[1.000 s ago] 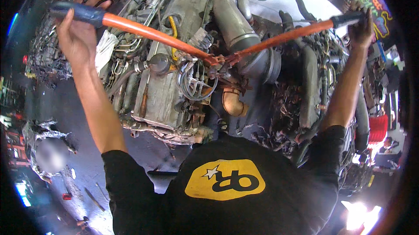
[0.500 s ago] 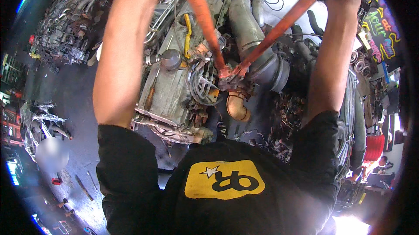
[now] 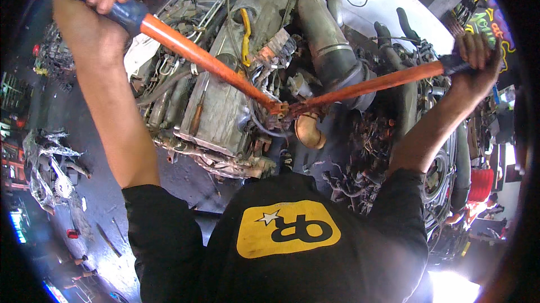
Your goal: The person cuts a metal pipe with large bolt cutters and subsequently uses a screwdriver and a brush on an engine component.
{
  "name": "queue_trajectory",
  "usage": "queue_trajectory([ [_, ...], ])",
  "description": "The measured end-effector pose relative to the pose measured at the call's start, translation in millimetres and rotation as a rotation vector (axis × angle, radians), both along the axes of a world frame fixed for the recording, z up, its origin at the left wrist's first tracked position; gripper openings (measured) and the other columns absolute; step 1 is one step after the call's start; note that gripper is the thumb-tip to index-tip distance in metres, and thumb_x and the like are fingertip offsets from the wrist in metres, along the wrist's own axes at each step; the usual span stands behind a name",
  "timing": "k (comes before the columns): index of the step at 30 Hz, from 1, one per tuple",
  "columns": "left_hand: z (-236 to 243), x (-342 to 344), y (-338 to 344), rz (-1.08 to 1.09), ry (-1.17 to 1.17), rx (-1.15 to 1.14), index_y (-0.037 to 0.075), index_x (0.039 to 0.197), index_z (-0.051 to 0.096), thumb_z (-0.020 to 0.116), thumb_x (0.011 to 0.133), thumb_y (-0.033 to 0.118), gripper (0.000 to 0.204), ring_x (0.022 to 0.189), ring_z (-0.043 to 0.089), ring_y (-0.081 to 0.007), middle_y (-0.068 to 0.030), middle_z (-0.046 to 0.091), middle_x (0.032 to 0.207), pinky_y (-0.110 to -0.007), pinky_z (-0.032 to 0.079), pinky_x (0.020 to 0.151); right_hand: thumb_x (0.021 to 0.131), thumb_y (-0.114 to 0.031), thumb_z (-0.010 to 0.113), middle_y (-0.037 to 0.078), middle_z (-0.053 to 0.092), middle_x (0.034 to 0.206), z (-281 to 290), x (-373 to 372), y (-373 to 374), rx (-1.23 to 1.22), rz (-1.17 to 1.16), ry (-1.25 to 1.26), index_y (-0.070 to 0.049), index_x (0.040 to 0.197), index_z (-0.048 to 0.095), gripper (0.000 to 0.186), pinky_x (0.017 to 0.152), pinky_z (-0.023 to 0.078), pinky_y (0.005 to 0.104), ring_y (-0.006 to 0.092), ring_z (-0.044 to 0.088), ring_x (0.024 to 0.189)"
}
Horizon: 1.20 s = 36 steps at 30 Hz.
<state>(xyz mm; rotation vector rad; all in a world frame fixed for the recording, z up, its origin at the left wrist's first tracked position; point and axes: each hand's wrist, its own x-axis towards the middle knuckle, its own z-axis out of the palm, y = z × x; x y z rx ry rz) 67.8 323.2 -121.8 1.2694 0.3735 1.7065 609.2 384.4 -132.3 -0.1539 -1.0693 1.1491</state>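
I hold a long bolt cutter [image 3: 236, 75] with orange arms and dark blue grips. My left hand [image 3: 90, 8] grips its left handle at the upper left. My right hand [image 3: 475, 61] grips the right handle at the upper right. The two arms are spread wide apart and meet at the cutter's head [image 3: 284, 109], which sits low against a dirty car engine [image 3: 225, 106], near hoses and a rusty elbow pipe [image 3: 309, 131]. What the jaws bite on is hidden. My black shirt with a yellow patch [image 3: 287, 230] fills the lower middle.
A thick grey intake hose [image 3: 329, 33] runs across the engine's top right. A yellow dipstick handle [image 3: 246, 36] stands near the middle. Tangled wiring [image 3: 377, 140] lies to the right. Scrap metal parts [image 3: 48, 162] lie on the oily floor at the left. A red object [image 3: 481, 185] sits at the far right.
The cutter's handles were wide, then swung close together half a second ago, and now are spread wide again. Both my hands moved outward with them.
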Motion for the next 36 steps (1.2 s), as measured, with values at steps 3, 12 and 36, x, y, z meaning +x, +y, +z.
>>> queue_trajectory([
  [3, 15, 15, 6, -0.101, 0.035, 0.064, 0.014, 0.079, 0.045, 0.049, 0.105, 0.035, 0.033, 0.048, 0.031, -0.0077, 0.0059, 0.032, 0.057, -0.028, 0.033, 0.061, 0.096, -0.019, 0.061, -0.006, 0.032, 0.057, -2, 32, -17, 0.021, -0.046, 0.038, -0.016, 0.069, 0.040, 0.035, 0.059, 0.030, 0.0289, 0.0091, 0.030, 0.054],
  [12, -22, 21, 87, -0.052, -0.040, 0.039, 0.018, 0.069, 0.047, 0.056, 0.104, 0.040, 0.043, 0.041, 0.035, -0.0072, 0.0062, 0.034, 0.049, -0.026, 0.033, 0.048, 0.093, -0.028, 0.060, -0.004, 0.037, 0.055, -106, 88, -33, -0.095, -0.446, 0.156, -0.017, 0.068, 0.044, 0.031, 0.058, 0.033, 0.0300, 0.0120, 0.035, 0.052],
  [36, -29, 30, 107, -0.085, 0.007, -0.159, 0.019, 0.063, 0.040, 0.050, 0.101, 0.039, 0.044, 0.042, 0.030, -0.0088, 0.0053, 0.032, 0.049, -0.029, 0.035, 0.057, 0.094, -0.028, 0.057, 0.006, 0.047, 0.065, -223, 177, -47, -0.386, -0.847, 0.466, -0.010, 0.077, 0.045, 0.028, 0.059, 0.043, 0.0429, 0.0240, 0.045, 0.058],
])
